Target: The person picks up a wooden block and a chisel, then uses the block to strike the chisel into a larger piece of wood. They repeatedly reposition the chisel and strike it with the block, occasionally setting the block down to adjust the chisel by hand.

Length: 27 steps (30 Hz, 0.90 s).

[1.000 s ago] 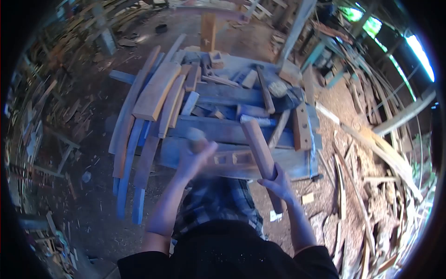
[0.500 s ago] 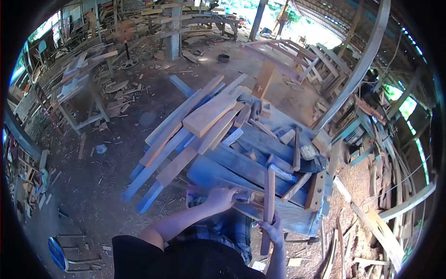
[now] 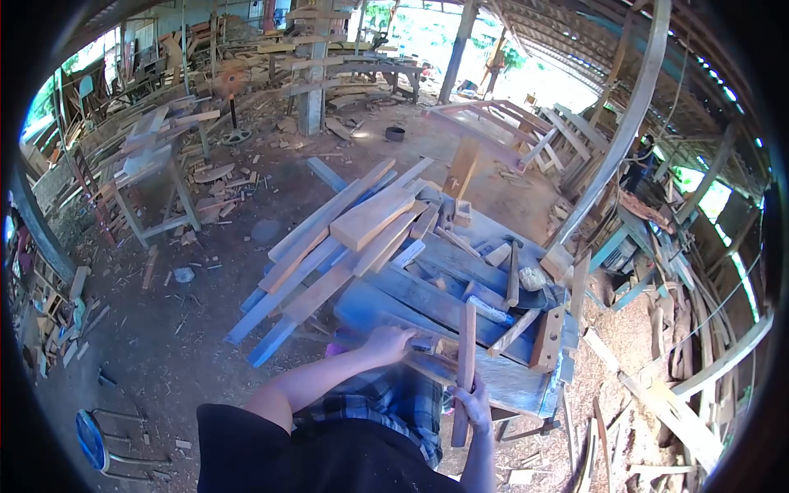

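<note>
My right hand is closed around the lower part of a narrow wooden bar, which stands out past the near edge of the workbench. At the bench's near edge my left hand is closed, its fingertips at a small dark object that I cannot make out. A light board runs between the two hands. To the right of the bar lies a thick wooden block with holes.
Long planks are stacked across the bench's left side and overhang it. A hammer and offcuts lie on the bench. A blue-seated stool stands at lower left. A slanted post rises at right. Another person is at far right.
The view has tilted up a little, so more of the roof shows. Both hands keep their grips, and the wooden bar has shifted slightly, standing a bit more upright.
</note>
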{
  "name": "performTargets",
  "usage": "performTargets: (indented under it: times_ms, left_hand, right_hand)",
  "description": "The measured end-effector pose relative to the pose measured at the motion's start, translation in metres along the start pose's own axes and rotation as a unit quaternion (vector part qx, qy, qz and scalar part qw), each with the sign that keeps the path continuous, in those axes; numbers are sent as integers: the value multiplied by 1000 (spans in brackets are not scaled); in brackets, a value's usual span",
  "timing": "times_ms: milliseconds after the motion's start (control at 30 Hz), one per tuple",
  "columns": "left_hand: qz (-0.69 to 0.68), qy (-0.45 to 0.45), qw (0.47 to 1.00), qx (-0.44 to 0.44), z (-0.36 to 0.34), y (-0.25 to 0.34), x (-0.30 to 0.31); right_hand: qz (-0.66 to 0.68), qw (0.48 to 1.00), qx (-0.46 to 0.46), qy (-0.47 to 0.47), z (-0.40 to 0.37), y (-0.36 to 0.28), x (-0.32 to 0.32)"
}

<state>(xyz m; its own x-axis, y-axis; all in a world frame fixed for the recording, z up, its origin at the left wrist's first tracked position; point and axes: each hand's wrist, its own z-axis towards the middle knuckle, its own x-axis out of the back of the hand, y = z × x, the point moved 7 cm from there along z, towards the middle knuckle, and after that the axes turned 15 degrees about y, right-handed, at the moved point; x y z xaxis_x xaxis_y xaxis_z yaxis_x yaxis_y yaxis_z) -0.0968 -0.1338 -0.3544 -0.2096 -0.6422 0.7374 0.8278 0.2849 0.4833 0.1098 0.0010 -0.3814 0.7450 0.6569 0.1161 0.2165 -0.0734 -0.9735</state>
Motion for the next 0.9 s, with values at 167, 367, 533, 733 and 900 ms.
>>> performTargets:
  times_ms: [167, 367, 533, 733, 900]
  left_hand:
    - [-3, -8, 1000, -9, 0, -2, 1]
    - [-12, -22, 1000, -15, 6, 3, 12]
    - [-26, -13, 999, -14, 3, -10, 0]
    - [-21, -7, 999, -24, 4, -13, -6]
    - [-48, 24, 998, -28, 1, -19, -13]
  right_hand:
    - [3, 1000, -16, 13, -2, 9, 3]
    - [10, 999, -10, 30, -9, -11, -6]
    - [-3, 999, -32, 42, -4, -5, -10]
    - [-33, 997, -48, 53, 7, 10, -6]
    - [-18, 998, -15, 63, 9, 5, -8]
